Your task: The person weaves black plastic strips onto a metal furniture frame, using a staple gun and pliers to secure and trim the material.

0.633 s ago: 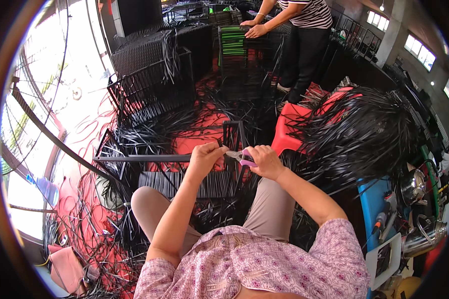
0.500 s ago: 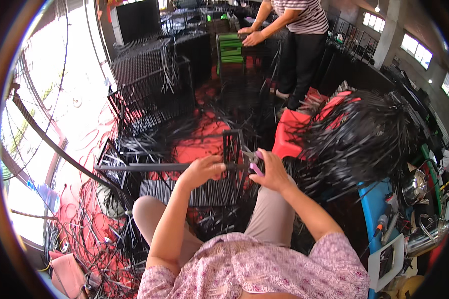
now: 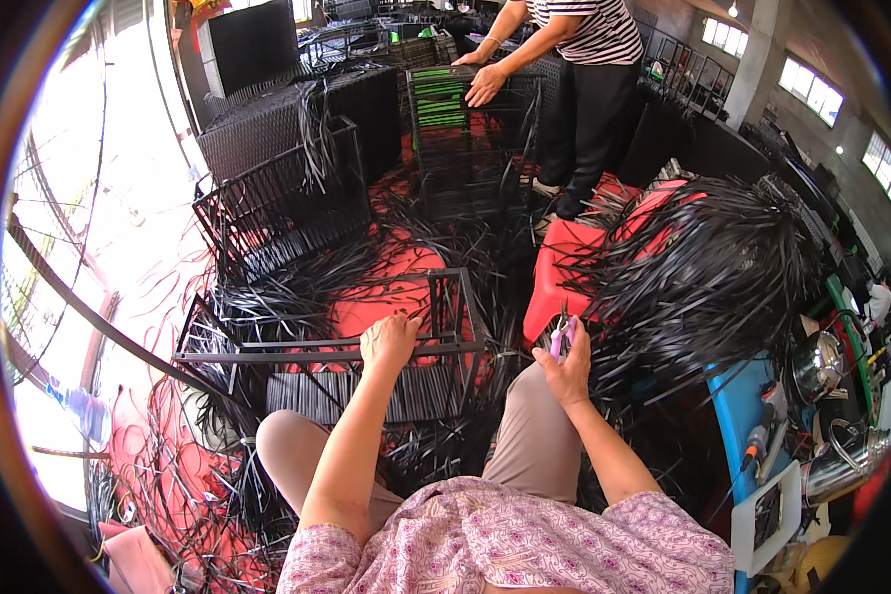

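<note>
A black metal frame (image 3: 351, 348), partly woven with black strips (image 3: 356, 396), stands low in front of my knees. My left hand (image 3: 388, 342) is at its upper bars, fingers curled in; what they hold, if anything, is too small to make out. To the right of the frame, above my right knee, my right hand (image 3: 567, 374) grips a pair of scissors with purple handles (image 3: 556, 346). Their short blades point away from me, close to a red plastic stool (image 3: 552, 297).
A big bundle of loose black strips (image 3: 713, 277) lies over the stool at right. Beside it, a blue surface (image 3: 728, 416) bears tools and metal pots. Another woven black frame (image 3: 282, 203) stands beyond. Farther off, a person (image 3: 589, 89) handles a frame with green strips (image 3: 441, 99).
My right hand has drawn away from the frame to the right with the scissors. My left hand has shifted slightly along the bar. The other person's hands have moved slightly left over their frame.
</note>
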`<state>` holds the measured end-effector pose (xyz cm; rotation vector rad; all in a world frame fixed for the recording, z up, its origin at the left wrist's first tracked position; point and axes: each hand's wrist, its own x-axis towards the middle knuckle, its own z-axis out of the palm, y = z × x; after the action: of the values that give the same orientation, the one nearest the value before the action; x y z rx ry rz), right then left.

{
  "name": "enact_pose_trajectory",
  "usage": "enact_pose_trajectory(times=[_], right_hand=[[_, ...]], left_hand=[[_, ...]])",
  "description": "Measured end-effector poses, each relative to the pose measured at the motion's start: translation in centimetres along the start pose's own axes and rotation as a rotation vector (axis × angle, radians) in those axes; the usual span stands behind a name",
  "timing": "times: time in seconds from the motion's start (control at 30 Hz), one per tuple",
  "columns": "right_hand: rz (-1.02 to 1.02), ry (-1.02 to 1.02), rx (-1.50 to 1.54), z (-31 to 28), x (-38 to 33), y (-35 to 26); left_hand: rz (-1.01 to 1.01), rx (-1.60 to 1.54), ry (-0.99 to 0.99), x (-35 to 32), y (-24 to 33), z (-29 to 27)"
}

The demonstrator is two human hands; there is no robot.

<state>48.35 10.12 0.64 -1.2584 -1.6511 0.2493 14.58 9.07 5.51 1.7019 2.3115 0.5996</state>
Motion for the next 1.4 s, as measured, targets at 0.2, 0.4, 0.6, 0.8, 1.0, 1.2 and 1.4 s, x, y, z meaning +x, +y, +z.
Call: enact_pose_trajectory(times=[0.2,0.4,0.6,0.8,1.0,1.2,1.4], right_hand=[[0.016,-0.044,-0.002,0.8,0.2,-0.7],[-0.002,-0.050,-0.028,1.3,0.4,-1.1],[-0.049,-0.041,-0.013,2.4,0.6,-1.2],[0.026,-0.064,-0.003,1.4,-0.1,-0.3],[0.053,-0.062,0.004,2.0,0.7,-0.5],[0.028,-0.042,-0.013,2.2,0.3,-1.0],[0.075,-0.099,-0.028,1.6,-0.1,-1.6]], left_hand=[[-0.001,0.024,0.006,0.2,-0.3,0.4],[0.058,0.025,0.037,0.5,-0.2,0.3],[0.082,0.036,0.057,0.6,-1.7,0.9],[0.072,0.073,0.080,0.3,-0.4,1.5],[0.079,0.025,0.082,0.6,-0.1,0.1],[0.057,0.007,0.035,0.1,0.0,-0.1],[0.050,0.007,0.034,-0.4,0.0,0.0]])
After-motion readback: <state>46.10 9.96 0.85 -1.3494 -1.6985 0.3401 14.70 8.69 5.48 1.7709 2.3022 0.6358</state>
